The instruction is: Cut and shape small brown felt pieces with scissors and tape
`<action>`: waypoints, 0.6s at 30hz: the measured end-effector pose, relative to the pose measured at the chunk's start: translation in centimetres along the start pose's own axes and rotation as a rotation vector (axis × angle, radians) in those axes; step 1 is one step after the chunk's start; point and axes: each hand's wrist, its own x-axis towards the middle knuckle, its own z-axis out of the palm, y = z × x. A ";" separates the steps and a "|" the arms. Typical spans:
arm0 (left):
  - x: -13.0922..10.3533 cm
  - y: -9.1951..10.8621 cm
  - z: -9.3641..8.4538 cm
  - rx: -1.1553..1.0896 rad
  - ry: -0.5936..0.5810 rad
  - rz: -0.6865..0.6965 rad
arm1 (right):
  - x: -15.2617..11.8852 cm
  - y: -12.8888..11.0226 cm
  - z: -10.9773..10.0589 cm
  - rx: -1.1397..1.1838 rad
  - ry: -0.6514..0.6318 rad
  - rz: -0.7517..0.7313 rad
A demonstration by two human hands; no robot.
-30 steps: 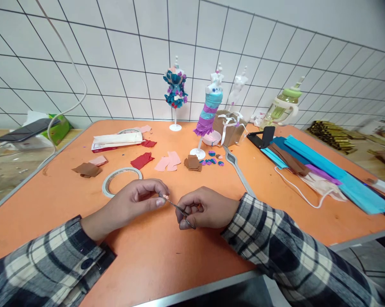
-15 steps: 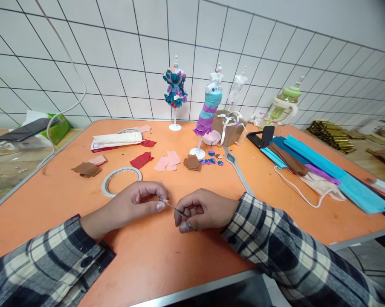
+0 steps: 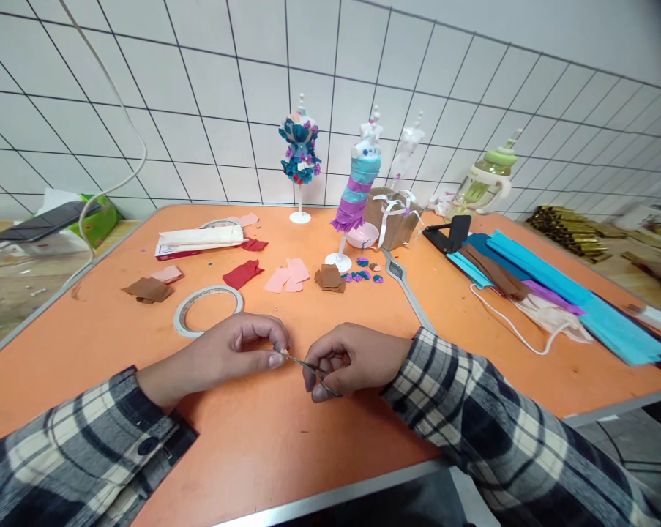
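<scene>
My left hand (image 3: 242, 351) pinches a tiny pinkish piece (image 3: 285, 353) between thumb and fingertips, above the orange table (image 3: 253, 439). My right hand (image 3: 349, 360) grips slim metal scissors (image 3: 315, 369), whose tip meets the small piece at my left fingertips. A tape roll (image 3: 183, 322) lies just behind my left hand. Beyond my hands are pink paper pieces (image 3: 296, 274), a brown paper stack (image 3: 329, 278), a red piece (image 3: 242, 274) and several small blue and purple bits (image 3: 363, 275).
Dress forms stand at the back: one teal (image 3: 300, 150), one blue and purple (image 3: 356, 190), one white (image 3: 408, 150). A brown bag (image 3: 401, 227), bottle (image 3: 489, 179) and blue paper strips (image 3: 599, 307) are rightward. A white packet (image 3: 201, 238) lies back left.
The scissors and my right hand have shifted very slightly right. My left fingertips have closed in a little more around the small piece.
</scene>
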 end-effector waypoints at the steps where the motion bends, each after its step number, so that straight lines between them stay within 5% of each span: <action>1: 0.0 -0.1 0.0 0.005 0.006 0.001 | 0.0 0.0 0.0 -0.002 0.009 0.001; 18: 0.0 -0.4 0.0 0.020 0.013 -0.031 | -0.1 -0.1 -0.1 -0.012 0.028 0.061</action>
